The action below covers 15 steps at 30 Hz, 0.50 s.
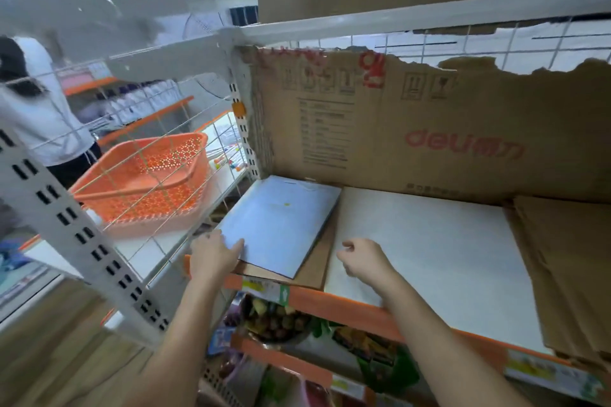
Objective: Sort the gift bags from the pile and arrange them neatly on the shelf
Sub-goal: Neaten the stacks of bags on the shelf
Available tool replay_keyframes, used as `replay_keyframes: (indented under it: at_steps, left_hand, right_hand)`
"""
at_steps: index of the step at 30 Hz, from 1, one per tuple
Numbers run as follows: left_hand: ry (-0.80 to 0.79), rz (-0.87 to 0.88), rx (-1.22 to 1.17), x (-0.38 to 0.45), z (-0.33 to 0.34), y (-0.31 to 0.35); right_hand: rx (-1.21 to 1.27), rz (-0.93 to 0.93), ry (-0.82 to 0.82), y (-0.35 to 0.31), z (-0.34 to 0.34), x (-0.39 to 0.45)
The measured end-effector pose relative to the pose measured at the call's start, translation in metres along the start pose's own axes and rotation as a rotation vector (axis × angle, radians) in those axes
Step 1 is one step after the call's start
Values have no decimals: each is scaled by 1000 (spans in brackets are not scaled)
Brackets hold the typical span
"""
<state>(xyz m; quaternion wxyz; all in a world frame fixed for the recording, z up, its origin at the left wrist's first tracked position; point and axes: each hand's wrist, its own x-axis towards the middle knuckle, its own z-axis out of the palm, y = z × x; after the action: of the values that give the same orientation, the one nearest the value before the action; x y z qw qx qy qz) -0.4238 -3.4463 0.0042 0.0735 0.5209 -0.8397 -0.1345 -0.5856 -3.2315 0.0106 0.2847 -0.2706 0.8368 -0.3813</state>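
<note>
Lying flat on shelf (429, 314): one blue bag (281, 225), one white bag (429, 241)

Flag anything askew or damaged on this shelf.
The pale blue gift bag lies flat but skewed to the shelf's orange front edge, under the left hand. The cardboard backing has a ragged, torn top.

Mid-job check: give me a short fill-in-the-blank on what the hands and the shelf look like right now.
1. The left hand touches the near corner of the pale ____ gift bag lying flat on the shelf.
2. The right hand hovers over the white sheet, loosely curled and holding ____.
3. The basket behind the wire grid is ____ in colour.
4. The shelf's back wall is lined with torn ____.

Missing words: blue; nothing; orange; cardboard
</note>
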Motion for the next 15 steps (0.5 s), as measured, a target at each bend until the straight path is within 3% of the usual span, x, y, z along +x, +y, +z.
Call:
replay_keyframes:
  at_steps: [9,15]
  left_hand:
    - [-101,-11,-50,23,-7,-1]
    - [-160,2,-488,20,-30,-15]
  right_hand:
    - [402,181,39,-18,29,23]
    - [553,189,70,-9,17,24]
